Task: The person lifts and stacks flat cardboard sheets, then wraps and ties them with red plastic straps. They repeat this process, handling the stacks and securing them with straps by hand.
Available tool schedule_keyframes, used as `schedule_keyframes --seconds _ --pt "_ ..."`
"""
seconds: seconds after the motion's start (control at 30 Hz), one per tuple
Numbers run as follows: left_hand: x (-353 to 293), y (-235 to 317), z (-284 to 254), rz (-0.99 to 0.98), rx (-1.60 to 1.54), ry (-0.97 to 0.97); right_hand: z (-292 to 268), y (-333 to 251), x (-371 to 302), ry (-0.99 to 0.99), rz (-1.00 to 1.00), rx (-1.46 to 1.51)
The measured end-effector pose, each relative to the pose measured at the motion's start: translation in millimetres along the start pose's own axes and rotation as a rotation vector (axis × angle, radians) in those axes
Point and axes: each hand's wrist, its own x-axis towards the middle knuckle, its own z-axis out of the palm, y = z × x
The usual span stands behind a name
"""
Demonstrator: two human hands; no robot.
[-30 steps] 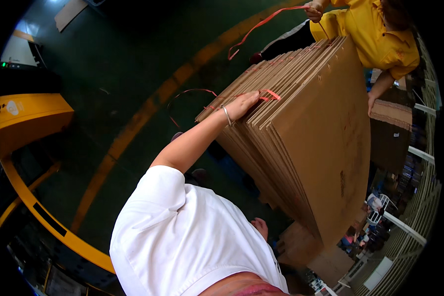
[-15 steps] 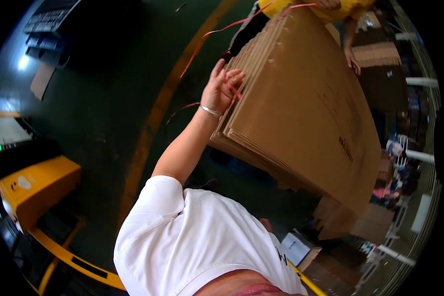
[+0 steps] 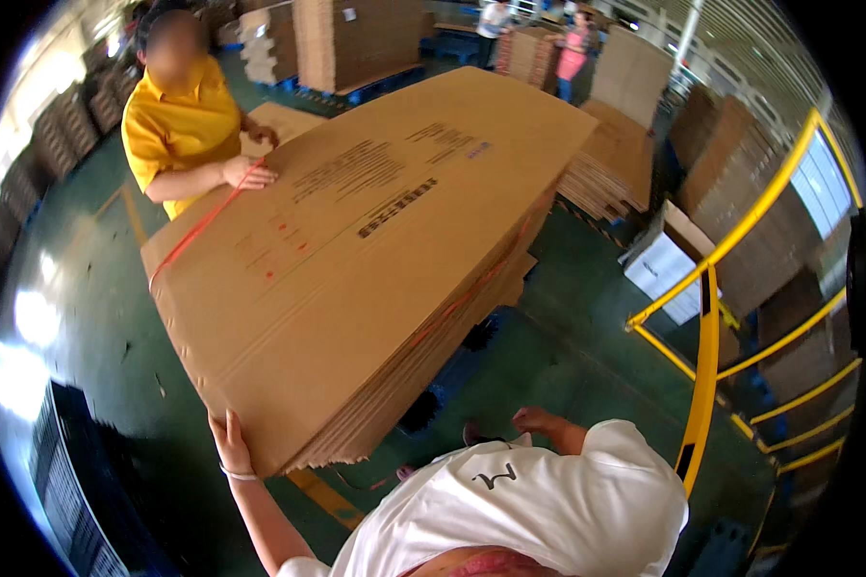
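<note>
A stack of large flat brown cardboard sheets [image 3: 375,260] fills the middle. My left hand [image 3: 229,446] rests against its near left corner, fingers stretched out along the edge. One red strap [image 3: 200,233] crosses the far left end of the top sheet; a co-worker's hand [image 3: 248,173] touches it. Another red strap [image 3: 471,294] runs along the stack's right side. Close to my body and apart from the stack, my right hand [image 3: 535,420] is seen foreshortened, its fingers not distinguishable.
A co-worker in a yellow shirt [image 3: 185,130] stands at the far left side of the stack. Yellow rails [image 3: 704,365] rise on my right, near a white box [image 3: 666,264]. Blue pallets [image 3: 467,361] lie under the stack. Dark racks [image 3: 63,471] stand at lower left.
The view has swung round, bringing the stack's top and the co-worker into full view. My left hand, earlier holding a red strap beside the stack, now lies at its near corner.
</note>
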Motion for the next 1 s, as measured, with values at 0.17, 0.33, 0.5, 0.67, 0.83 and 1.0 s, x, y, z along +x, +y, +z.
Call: schedule_keyframes --seconds 0.17,0.33,0.5,0.67,0.83,1.0 --pt "1 1 -3 0.049 0.255 0.019 -2 45 39 -0.173 -0.192 -0.011" --pt "9 -2 -11 -0.039 0.028 0.061 5 -73 17 0.064 -0.193 -0.112" --pt "-9 40 -31 0.177 -0.121 0.463 -4 -90 0 0.192 -0.227 0.025" --pt "-28 142 -10 0.356 0.097 0.591 -48 -4 18 0.153 -0.173 -0.415" --pt "21 198 57 0.568 0.519 0.448 -97 70 13 0.263 -0.414 -0.206" --pt "99 208 176 0.598 1.046 0.222 -181 113 28 0.412 -0.236 -0.115"
